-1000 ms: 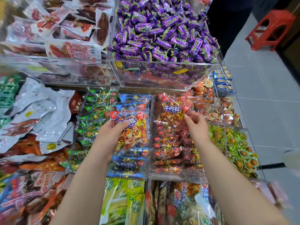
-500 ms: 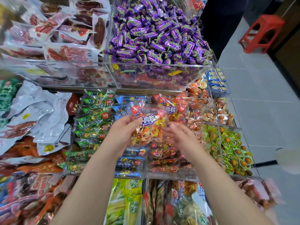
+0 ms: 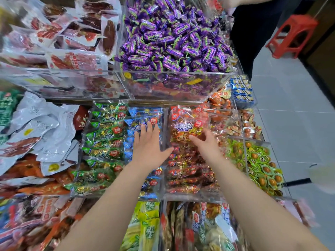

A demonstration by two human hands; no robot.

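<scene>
1. On my feed, the clearest writing is "牛肉粒" in white on a blue band across the red bag (image 3: 186, 124). A cartoon animal is printed below the band and red round stickers above it.
2. That red bag lies flat on top of a stack of red packets (image 3: 181, 174) in a clear plastic compartment (image 3: 213, 196), at its far end.
3. My view shows the right hand (image 3: 206, 145) over the bag's near right corner, fingers spread and loosely bent, gripping nothing. I cannot tell whether the fingertips touch the wrapper.
4. The left hand (image 3: 148, 149) lies flat with straight fingers, pressing on the blue packets (image 3: 143, 113) in the next compartment to the left.
5. Further left, green packets (image 3: 105, 134) fill their own compartment. They carry red round stickers whose characters are too small to read.
6. Above, a clear bin (image 3: 181, 86) is heaped with purple candies (image 3: 172, 38). Their white lettering is warped and I cannot spell it out.
7. Beside that bin, sealed meat packs (image 3: 76, 60) fill another clear box, and one shows a barcode.
8. Right of the red packets sit green egg packs (image 3: 259, 160).
9. A red stool (image 3: 293, 35) stands on the tiled floor.
</scene>
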